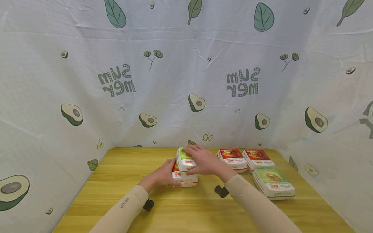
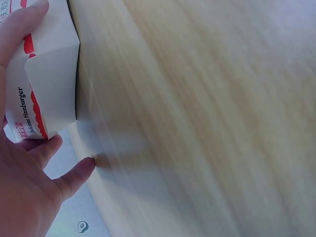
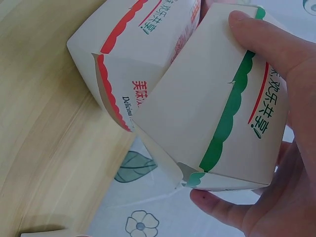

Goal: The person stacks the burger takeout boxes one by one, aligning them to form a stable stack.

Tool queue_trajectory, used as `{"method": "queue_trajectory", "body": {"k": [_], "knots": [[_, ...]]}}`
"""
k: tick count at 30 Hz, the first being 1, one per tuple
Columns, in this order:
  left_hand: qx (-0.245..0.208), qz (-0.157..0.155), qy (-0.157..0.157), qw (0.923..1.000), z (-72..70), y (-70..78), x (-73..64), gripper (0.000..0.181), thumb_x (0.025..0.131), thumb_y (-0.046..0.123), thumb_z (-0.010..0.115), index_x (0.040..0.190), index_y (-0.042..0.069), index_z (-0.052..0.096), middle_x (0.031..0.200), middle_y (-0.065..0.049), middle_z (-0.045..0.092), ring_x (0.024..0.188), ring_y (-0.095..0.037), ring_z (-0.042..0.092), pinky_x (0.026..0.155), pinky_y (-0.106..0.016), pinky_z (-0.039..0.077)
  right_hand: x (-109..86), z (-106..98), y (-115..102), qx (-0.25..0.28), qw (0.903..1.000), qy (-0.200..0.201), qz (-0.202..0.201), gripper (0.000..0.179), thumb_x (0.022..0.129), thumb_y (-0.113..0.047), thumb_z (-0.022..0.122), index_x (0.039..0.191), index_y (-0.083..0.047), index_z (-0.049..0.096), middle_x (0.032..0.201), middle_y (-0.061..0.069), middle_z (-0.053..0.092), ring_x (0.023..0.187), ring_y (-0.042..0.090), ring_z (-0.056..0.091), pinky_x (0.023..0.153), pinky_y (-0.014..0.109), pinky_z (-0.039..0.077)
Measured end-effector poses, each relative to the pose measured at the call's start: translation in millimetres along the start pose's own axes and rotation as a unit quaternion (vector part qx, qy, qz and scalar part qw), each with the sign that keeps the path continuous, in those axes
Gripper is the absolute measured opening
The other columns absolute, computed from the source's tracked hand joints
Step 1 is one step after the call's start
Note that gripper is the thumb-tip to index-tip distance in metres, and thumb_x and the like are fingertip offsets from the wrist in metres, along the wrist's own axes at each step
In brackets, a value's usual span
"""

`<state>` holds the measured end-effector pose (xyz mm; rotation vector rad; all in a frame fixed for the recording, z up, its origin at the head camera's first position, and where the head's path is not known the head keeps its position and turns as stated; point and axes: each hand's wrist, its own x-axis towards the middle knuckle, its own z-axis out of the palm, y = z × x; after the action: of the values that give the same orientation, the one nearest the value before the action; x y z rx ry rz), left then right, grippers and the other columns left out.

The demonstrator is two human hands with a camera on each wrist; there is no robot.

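Observation:
In the head view, a red-topped hamburger box [image 1: 187, 182] sits on the wooden table near its middle. My left hand [image 1: 160, 175] grips this box from the left, thumb at its front side; the left wrist view shows its white and red side [image 2: 54, 79] on the table. My right hand [image 1: 205, 161] holds a green-topped hamburger box [image 1: 183, 163] over the red one, thumb on the near side and fingers across to the far side. The right wrist view shows the green-trimmed box [image 3: 197, 98] at an angle against the red-trimmed box [image 3: 123, 44]. Contact between them is hard to confirm.
Toward the back right stand two more red-topped boxes, one [image 1: 231, 158] left of the other [image 1: 257, 158]. Another green-topped box [image 1: 274, 183] lies in front of the right one. A white avocado-print curtain [image 1: 175, 81] hangs behind and beside the table [image 1: 186, 213].

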<state>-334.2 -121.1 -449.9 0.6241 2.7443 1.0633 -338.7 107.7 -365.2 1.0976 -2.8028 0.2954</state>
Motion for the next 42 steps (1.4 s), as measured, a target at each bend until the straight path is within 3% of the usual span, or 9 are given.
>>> {"method": "queue_trajectory", "body": {"k": [9, 14, 18, 22, 36, 42], "knots": [[-0.015, 0.008, 0.005, 0.9998, 0.1, -1.1, 0.3, 0.116, 0.069, 0.034, 0.094, 0.157, 0.014, 0.021, 0.149, -0.006, 0.037, 0.12, -0.021, 0.05, 0.108, -0.047, 0.042, 1.2, 2, -3, 0.011, 0.9998, 0.001, 0.013, 0.088, 0.074, -0.058, 0.084, 0.145, -0.026, 0.042, 0.154, 0.002, 0.044, 0.135, 0.023, 0.043, 0.103, 0.049, 0.044], [-0.015, 0.017, 0.005, 0.9997, 1.0, -1.9, 1.5, 0.117, 0.068, 0.034, 0.094, 0.157, 0.013, 0.02, 0.15, -0.008, 0.036, 0.121, -0.02, 0.049, 0.108, -0.047, 0.041, 0.2, -2, -1, 0.017, 0.9994, -0.029, 0.008, 0.085, 0.079, -0.058, 0.079, 0.149, -0.026, 0.043, 0.16, 0.004, 0.037, 0.144, 0.027, 0.036, 0.109, 0.053, 0.04], [-0.023, 0.025, 0.007, 0.9994, 1.5, -2.7, 3.1, 0.117, 0.067, 0.032, 0.095, 0.156, 0.013, 0.021, 0.148, -0.008, 0.037, 0.123, -0.021, 0.048, 0.109, -0.047, 0.04, -1.7, -11, 3, 0.045, 0.9965, -0.07, 0.01, 0.078, 0.085, -0.044, 0.076, 0.153, -0.027, 0.043, 0.165, 0.007, 0.028, 0.15, 0.036, 0.025, 0.112, 0.058, 0.035], [-0.033, 0.025, 0.01, 0.9991, 1.8, -3.0, 3.2, 0.117, 0.068, 0.03, 0.095, 0.156, 0.012, 0.021, 0.145, -0.008, 0.04, 0.123, -0.021, 0.048, 0.109, -0.048, 0.04, -3.8, -17, 6, 0.056, 0.994, -0.093, 0.013, 0.079, 0.082, -0.031, 0.074, 0.154, -0.03, 0.041, 0.167, 0.01, 0.021, 0.151, 0.042, 0.017, 0.112, 0.063, 0.032], [-0.045, 0.022, 0.011, 0.9987, 0.0, -2.8, 1.6, 0.116, 0.066, 0.025, 0.095, 0.155, 0.01, 0.022, 0.145, -0.009, 0.04, 0.122, -0.022, 0.048, 0.109, -0.048, 0.039, -3.4, -15, 11, 0.075, 0.9921, -0.098, 0.026, 0.091, 0.077, -0.028, 0.086, 0.155, -0.033, 0.038, 0.165, 0.009, 0.025, 0.146, 0.034, 0.027, 0.107, 0.056, 0.04], [-0.056, 0.041, 0.003, 0.9976, 3.3, -1.6, 3.0, 0.109, 0.065, 0.02, 0.096, 0.151, 0.015, 0.028, 0.139, -0.003, 0.044, 0.119, -0.018, 0.05, 0.107, -0.045, 0.041, -8.6, -11, 10, 0.063, 0.9928, -0.095, 0.038, 0.092, 0.077, -0.03, 0.087, 0.155, -0.036, 0.039, 0.163, 0.009, 0.027, 0.144, 0.033, 0.029, 0.105, 0.054, 0.042]]}}
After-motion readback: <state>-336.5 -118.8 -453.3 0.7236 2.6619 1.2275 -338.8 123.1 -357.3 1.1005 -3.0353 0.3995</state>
